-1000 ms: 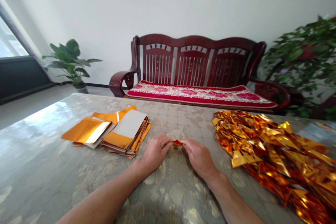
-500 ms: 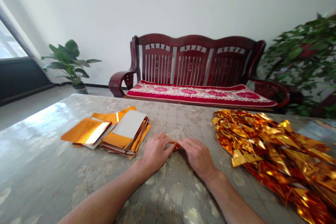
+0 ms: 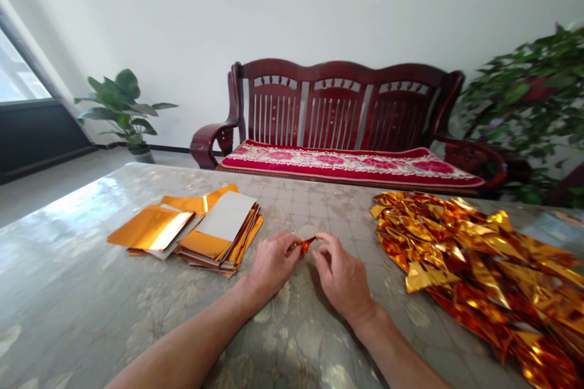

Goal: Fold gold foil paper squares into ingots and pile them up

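Note:
A small piece of shiny orange-gold foil paper [image 3: 305, 247], folded, is between my two hands just above the table. My left hand [image 3: 275, 260] pinches its left end between thumb and fingers. On the other side, my right hand [image 3: 341, 273] has its thumb apart from its index finger, and the index fingertip touches the foil's pointed upper end. To the left lies a stack of foil paper sheets [image 3: 204, 244], some gold side up and one pale side up. A large heap of folded gold foil pieces [image 3: 465, 255] covers the right of the table.
The table [image 3: 191, 322] has a glossy, flower-patterned cover. A clear plastic bag [image 3: 550, 230] lies behind the foil heap. Beyond the far edge stands a dark red wooden bench [image 3: 335, 109] with a red patterned cushion [image 3: 351, 162]. Potted plants flank it.
My right thumb has come away from the foil and its fingers have spread, showing more of the piece. My left hand keeps its pinch in nearly the same place.

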Demonstrator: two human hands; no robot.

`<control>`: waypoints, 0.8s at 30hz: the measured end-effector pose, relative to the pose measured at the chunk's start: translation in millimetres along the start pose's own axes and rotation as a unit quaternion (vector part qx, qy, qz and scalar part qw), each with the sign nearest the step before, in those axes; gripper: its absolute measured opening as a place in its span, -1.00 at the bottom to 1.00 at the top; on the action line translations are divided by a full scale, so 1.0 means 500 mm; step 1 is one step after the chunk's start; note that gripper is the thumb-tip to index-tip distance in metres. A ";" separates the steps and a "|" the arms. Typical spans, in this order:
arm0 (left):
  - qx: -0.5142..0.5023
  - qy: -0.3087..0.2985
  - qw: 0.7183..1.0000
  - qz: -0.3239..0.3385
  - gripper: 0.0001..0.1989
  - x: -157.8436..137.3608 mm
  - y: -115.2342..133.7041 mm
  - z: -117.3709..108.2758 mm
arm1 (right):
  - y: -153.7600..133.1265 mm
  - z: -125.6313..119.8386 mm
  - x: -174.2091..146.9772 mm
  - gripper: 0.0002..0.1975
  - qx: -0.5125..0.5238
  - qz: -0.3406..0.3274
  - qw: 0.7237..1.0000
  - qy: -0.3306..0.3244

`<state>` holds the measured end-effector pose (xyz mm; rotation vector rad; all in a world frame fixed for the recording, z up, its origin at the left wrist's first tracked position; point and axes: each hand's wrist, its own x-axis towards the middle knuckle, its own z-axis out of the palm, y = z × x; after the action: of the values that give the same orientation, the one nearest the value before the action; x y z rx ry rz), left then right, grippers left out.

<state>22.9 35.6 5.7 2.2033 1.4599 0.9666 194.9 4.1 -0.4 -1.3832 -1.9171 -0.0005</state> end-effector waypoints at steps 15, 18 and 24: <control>-0.046 0.016 0.999 -0.018 -0.83 0.000 0.016 0.004 | -0.009 0.006 -0.001 -0.80 0.006 -0.039 0.998 -0.044; -0.046 0.019 0.999 -0.021 -0.83 0.000 0.018 0.004 | -0.008 0.006 0.000 -0.78 0.015 -0.038 0.998 -0.050; -0.059 0.012 0.997 -0.043 -0.81 0.004 0.010 0.008 | -0.009 0.003 0.002 -0.78 0.018 -0.041 0.998 -0.049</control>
<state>29.7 35.5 6.4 2.0351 1.4562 1.0264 190.3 3.6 1.2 -1.3017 -2.0434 0.0639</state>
